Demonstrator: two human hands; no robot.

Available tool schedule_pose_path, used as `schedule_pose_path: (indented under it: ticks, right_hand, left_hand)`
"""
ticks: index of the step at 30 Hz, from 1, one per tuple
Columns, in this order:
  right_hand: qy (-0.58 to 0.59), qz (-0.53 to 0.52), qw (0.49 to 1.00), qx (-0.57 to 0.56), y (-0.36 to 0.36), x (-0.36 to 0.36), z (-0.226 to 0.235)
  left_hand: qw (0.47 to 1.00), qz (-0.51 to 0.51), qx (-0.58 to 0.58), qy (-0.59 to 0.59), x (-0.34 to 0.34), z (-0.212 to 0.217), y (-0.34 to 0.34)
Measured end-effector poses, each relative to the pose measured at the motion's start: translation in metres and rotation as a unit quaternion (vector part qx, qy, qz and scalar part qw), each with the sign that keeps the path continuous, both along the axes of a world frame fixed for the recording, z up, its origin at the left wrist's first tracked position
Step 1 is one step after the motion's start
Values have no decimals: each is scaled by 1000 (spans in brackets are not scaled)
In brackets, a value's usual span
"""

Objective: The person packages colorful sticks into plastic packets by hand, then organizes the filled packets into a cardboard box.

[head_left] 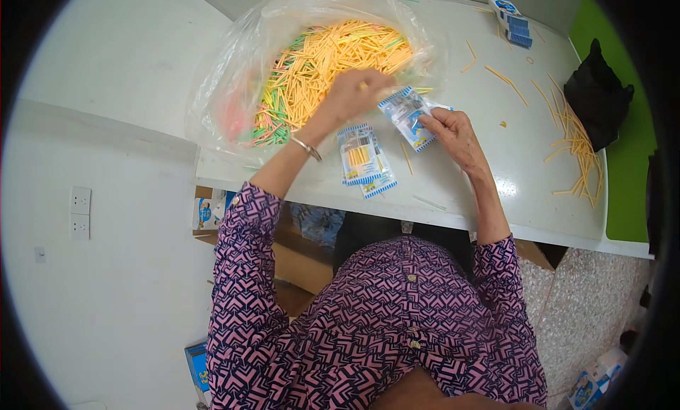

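My left hand point(356, 91) reaches into the mouth of a big clear plastic bag point(234, 77) full of thin yellow, green and pink sticks point(326, 59); its fingers are closed around a few yellow ones. My right hand point(453, 133) grips a small blue-and-white packet point(405, 114) flat on the white table point(496, 169). Just in front of my left wrist lie two more packets point(363, 160), one showing yellow sticks inside.
Loose yellow sticks point(577, 144) are scattered at the table's right side beside a black bag point(598, 98). A stack of small blue-and-white packets point(511, 20) sits at the far edge. Cardboard boxes point(297, 257) stand under the table, against a white wall with sockets point(80, 211).
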State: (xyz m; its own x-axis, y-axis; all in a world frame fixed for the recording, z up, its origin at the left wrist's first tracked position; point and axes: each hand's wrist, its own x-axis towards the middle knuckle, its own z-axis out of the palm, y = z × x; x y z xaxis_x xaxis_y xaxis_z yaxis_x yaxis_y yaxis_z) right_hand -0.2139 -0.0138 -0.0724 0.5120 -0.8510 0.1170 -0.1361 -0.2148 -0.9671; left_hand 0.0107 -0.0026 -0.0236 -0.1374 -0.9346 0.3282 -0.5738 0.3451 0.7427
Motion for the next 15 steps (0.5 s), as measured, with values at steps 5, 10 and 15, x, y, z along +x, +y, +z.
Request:
schedule_pose_path:
  ticks: [5, 10, 15]
  right_hand:
    - [-30, -19, 998, 49, -9, 1, -18]
    - [14, -3, 993, 113, -12, -1, -19]
    - [15, -13, 994, 108, -13, 0, -23]
  left_hand:
    - [893, 115, -57, -431, 42, -9, -35]
    - [840, 99, -26, -532, 42, -28, -51]
    - [836, 116, -53, -534, 42, -48, -61]
